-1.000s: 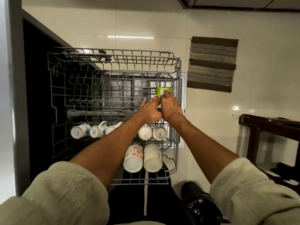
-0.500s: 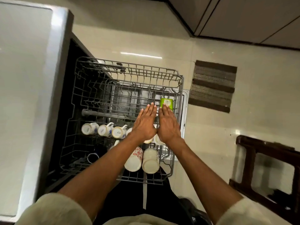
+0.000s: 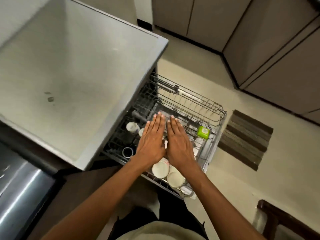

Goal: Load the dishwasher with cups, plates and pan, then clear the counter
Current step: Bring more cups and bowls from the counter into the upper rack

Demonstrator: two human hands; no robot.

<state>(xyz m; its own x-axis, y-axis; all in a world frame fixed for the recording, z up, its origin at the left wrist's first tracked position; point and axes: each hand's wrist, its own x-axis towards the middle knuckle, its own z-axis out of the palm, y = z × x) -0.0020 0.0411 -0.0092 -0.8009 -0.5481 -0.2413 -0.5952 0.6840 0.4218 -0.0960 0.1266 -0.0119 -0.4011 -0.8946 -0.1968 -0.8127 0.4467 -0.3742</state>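
Two hands, flat and side by side, hover over the pulled-out grey wire dishwasher rack [image 3: 214, 108]: the left hand [image 3: 151, 142] and right hand [image 3: 179, 144] both have straight fingers, thumbs nearly touching, nothing in either grip. Under them the white ceramic cups [image 3: 160, 169] lie on their sides in the rack; I can count two round bases at the near edge, one with a bit of red pattern, plus two more small white ones further left near the dishwasher opening, and a dark cup with a pale rim [image 3: 127, 152] next to those. Others may be hidden under the palms, can't tell. A small lime-green plastic box with a white label [image 3: 203, 132] sits at the rack's right side. The smooth grey matte table top [image 3: 78, 70] over the machine has a few small smudges. A brown striped woven floor mat [image 3: 245, 139] lies on the pale glossy tile just beside the rack.
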